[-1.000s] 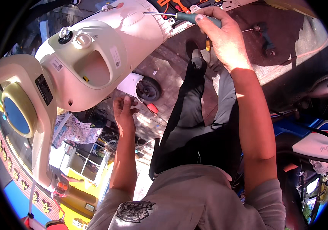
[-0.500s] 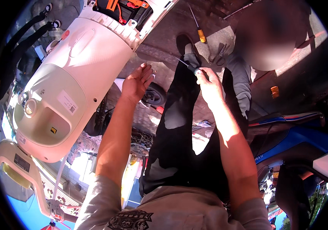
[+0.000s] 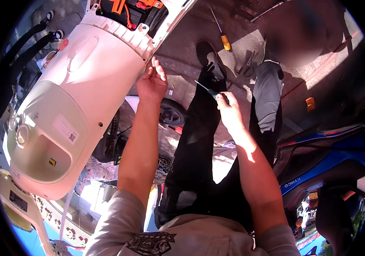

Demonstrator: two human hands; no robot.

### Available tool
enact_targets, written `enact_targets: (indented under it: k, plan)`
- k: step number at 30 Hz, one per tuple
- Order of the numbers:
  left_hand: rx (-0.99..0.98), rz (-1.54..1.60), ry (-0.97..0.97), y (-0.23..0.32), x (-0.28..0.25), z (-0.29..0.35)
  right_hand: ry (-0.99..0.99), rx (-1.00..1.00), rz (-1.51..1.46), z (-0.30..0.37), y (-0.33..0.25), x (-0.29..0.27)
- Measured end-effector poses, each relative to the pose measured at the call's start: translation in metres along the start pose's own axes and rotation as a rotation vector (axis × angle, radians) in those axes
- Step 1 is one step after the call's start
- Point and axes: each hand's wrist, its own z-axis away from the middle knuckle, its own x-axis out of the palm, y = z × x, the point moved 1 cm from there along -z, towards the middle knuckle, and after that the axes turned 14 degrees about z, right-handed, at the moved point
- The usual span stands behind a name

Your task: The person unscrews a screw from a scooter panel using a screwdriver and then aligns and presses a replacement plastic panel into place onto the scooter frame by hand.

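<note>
At the lower right edge of a pale scooter body panel (image 3: 105, 55), my left hand (image 3: 151, 83) is raised with its palm showing. Its fingers are stretched out, slightly bent and open, and I see nothing in them. Whether the fingertips touch the panel's corner, I cannot tell. My right hand (image 3: 230, 113) is closed around the dark handle of a screwdriver (image 3: 210, 90). The thin metal shaft points up and left, over my trouser leg and apart from the panel. Above the panel, an open compartment (image 3: 133, 13) shows orange parts and cables.
On the ground lie a yellow-handled screwdriver (image 3: 225, 42), dark-handled scissors (image 3: 246, 66) and a small orange piece (image 3: 310, 103). A blue scooter (image 3: 318, 166) stands close on my right. A wheel (image 3: 172, 113) sits below my left hand. Another person's legs (image 3: 29, 42) are at the far left.
My left hand has moved up toward the panel's corner. My right hand, still holding the screwdriver, has come lower and closer to me. The panel sits slightly further left in view.
</note>
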Motion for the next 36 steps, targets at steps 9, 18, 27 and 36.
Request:
enact_targets:
  k: [9,18,27,36]
  plan:
    - [-0.092,-1.042,0.077,-0.012,-0.052,0.189,-0.029,-0.234,0.160,0.088,-0.088,-0.106]
    - [0.040,-0.811,0.133,0.008,-0.146,0.418,0.038,-0.690,0.517,0.254,-0.221,-0.229]
    - [0.752,-1.047,-0.061,-0.012,-0.195,0.571,0.183,-0.861,1.306,0.431,-0.269,-0.214]
    - [0.671,-0.831,-0.194,0.071,-0.330,0.683,0.035,-0.737,1.704,0.570,-0.152,-0.109]
